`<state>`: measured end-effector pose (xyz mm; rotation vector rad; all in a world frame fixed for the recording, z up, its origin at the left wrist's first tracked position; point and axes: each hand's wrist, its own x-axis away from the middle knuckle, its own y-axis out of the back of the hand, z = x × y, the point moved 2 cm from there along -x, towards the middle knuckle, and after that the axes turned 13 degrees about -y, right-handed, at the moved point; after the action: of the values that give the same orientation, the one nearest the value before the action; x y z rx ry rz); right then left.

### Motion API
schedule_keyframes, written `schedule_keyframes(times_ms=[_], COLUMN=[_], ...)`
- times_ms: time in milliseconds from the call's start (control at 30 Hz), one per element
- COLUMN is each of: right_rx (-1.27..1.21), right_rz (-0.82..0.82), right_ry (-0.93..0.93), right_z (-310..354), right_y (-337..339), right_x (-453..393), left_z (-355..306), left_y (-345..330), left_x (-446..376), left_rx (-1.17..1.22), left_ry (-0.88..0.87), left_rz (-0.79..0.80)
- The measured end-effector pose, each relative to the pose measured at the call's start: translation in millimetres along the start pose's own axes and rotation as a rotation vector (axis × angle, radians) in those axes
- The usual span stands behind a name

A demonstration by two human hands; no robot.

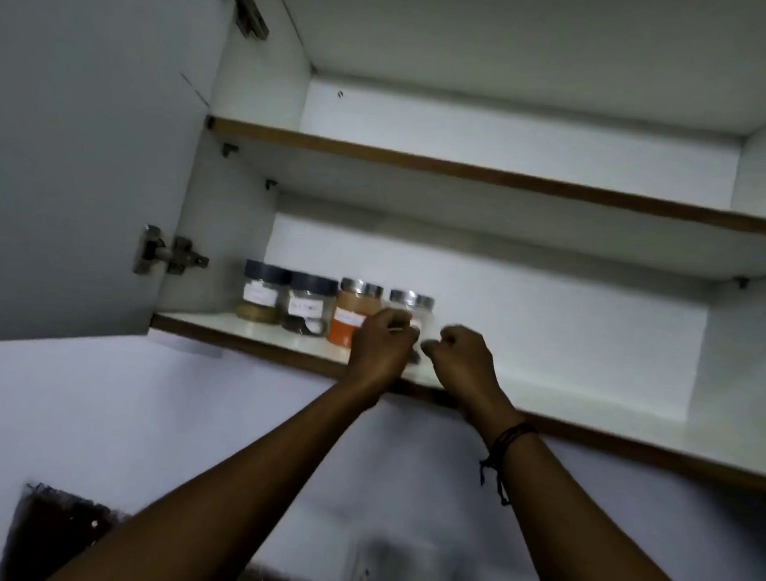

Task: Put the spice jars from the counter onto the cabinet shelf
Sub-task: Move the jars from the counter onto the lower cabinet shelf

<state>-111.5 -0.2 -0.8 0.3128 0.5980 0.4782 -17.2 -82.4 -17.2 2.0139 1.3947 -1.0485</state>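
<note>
The cabinet door (77, 138) hangs open at far left, two metal hinges (168, 253) showing on its inner face. On the lower shelf (250, 328), four jars stand in a row near the left wall. First comes a dark-lidded jar (259, 292) with a white label and a brownish layer at its bottom, then a second dark-lidded jar (309, 306) just beside it, also labelled. Next is an orange jar (351, 317) with a silver lid, touching or nearly touching its neighbours (the blur makes it hard to say). The fourth, a pale jar (412, 308) with a silver lid, is partly hidden behind the left hand (381, 343), whose fingers curl in front of it; whether they actually grip it cannot be told. The right hand (461, 356) is a loose fist just right of that jar, holding nothing visible, a dark thread band (509, 438) on its wrist. The upper shelf (495, 177) runs across above. An electrical socket (388, 575) sits on the wall below.
</note>
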Motion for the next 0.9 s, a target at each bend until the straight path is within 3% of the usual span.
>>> schedule_keyframes(times_ms=[200,367,533,700,900], right_rx=[-0.032,-0.052,-0.029,-0.075,0.074], right_rz=[-0.016,0.054,0.091,0.129,0.185], right_ry=[0.053,-0.010,-0.124,-0.314,-0.459], right_z=[-15.6,-56.2,-127.7,-233.1,-324.6], right_y=[21.7,25.1,12.3,-19.3,-51.3], right_x=[65.7,111.7,173.5,280.6,357.7], left_z=[-15.3,-9.9,10.0,56.7,97.3], left_y=[-7.7,-5.3,-2.6,4.1,11.0], left_x=[69.1,123.7,207.4,344.9,458.8], left_rx=[0.132,0.072,0.071,0.072,0.007], left_ry=[-0.037,0.031,0.144,0.372,0.525], left_rz=[0.098,0.162,0.279,0.440,0.598])
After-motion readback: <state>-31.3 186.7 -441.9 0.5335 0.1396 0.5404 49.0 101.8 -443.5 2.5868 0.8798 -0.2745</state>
